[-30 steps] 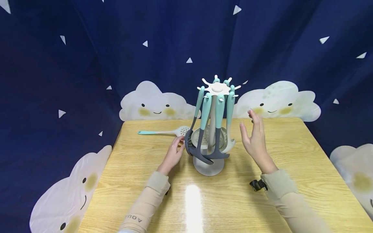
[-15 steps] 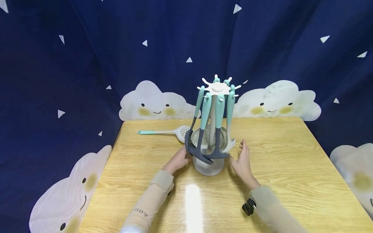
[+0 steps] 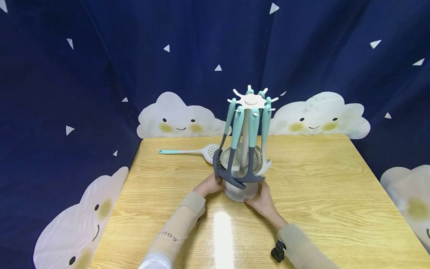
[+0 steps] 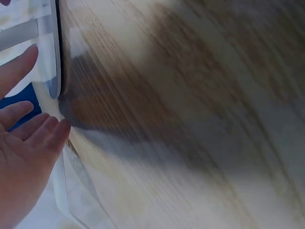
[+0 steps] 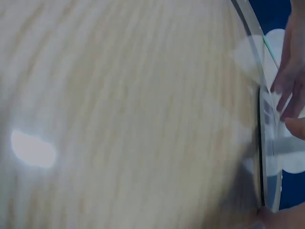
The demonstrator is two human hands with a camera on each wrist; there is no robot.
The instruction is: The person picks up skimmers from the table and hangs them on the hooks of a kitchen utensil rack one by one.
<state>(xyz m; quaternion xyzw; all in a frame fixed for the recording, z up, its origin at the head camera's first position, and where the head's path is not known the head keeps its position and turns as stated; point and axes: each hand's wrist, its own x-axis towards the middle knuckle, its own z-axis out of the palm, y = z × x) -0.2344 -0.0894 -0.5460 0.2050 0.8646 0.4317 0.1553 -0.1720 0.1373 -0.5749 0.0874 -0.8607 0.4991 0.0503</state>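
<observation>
A rotating utensil rack [image 3: 250, 100] stands on the table with several teal-handled kitchen utensils hung round its top. Dark and pale heads hang low around the post, among them a dark turner [image 3: 250, 178] and a pale ladle [image 3: 264, 168]. My left hand [image 3: 211, 185] is at the left side of the round base [image 3: 240, 193]; in the left wrist view its fingers are extended and spread beside the base. My right hand [image 3: 263, 203] holds the base's right front edge, thumb along the front. The hanging heads partly cover the base.
A white slotted skimmer [image 3: 188, 151] with a teal handle tip lies behind and left of the rack, its head partly hidden by the hanging utensils. The wooden table [image 3: 319, 179] runs back to a dark blue curtain [image 3: 188, 45] printed with clouds.
Both hands have come down and inward to the rack's base, the right one from raised beside the rack, the left from near the skimmer. Rack and utensils have stayed in place.
</observation>
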